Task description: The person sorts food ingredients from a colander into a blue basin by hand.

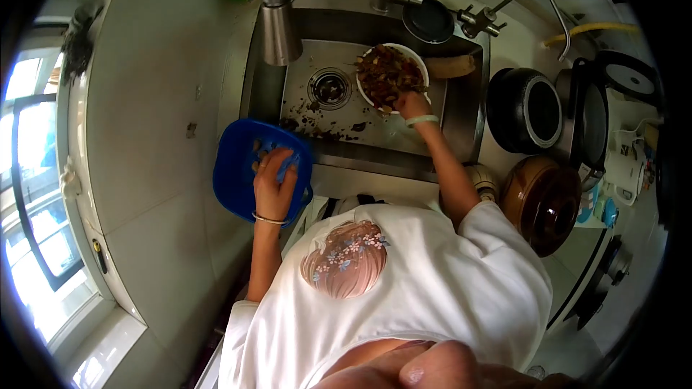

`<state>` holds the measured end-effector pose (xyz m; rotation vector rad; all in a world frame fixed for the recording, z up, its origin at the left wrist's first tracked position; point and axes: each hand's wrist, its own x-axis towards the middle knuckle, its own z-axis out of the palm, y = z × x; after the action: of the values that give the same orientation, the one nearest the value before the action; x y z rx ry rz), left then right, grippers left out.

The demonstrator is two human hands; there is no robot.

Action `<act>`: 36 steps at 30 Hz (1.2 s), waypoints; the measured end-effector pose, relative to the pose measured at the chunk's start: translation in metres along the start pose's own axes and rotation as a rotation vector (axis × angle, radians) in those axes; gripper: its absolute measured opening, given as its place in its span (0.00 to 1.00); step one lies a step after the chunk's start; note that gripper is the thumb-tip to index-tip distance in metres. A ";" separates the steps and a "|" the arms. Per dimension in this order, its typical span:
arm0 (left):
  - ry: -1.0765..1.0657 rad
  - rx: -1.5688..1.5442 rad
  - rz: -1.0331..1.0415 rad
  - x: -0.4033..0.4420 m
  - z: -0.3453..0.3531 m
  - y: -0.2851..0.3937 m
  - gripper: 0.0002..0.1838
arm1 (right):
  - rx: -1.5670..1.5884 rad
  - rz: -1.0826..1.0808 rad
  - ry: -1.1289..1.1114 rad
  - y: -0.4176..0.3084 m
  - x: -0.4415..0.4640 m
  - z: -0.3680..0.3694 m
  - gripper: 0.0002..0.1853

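A white bowl (425, 72) full of brown and reddish pieces stands in the steel sink (389, 130), right of the drain (330, 88). At the bowl's lower right edge is my right hand (412, 104), fingers bent down into the pieces; whether they grip one is hidden. My left hand (271, 181) reaches into a blue basin (232, 191) left of the sink, with its fingers spread. A few small brownish lumps (257, 145) lie in the basin near those fingertips. Dark scraps (328, 132) are scattered over the sink floor.
A steel faucet (281, 32) hangs over the sink's upper left. Behind the bowl are a small black pan (428, 20) and a light brown object (452, 66). On the right counter stand a black pot (512, 112) and a brown lidded pot (540, 205).
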<state>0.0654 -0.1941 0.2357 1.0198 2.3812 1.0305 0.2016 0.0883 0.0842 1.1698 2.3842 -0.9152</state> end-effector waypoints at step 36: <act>0.197 -0.232 0.116 0.113 0.012 0.092 0.21 | -0.262 0.002 -0.168 -0.021 0.117 0.003 0.18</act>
<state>0.0396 -0.0620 0.2917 1.0221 2.3019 1.4728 0.1142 0.1450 0.0271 0.9571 2.2827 -0.6478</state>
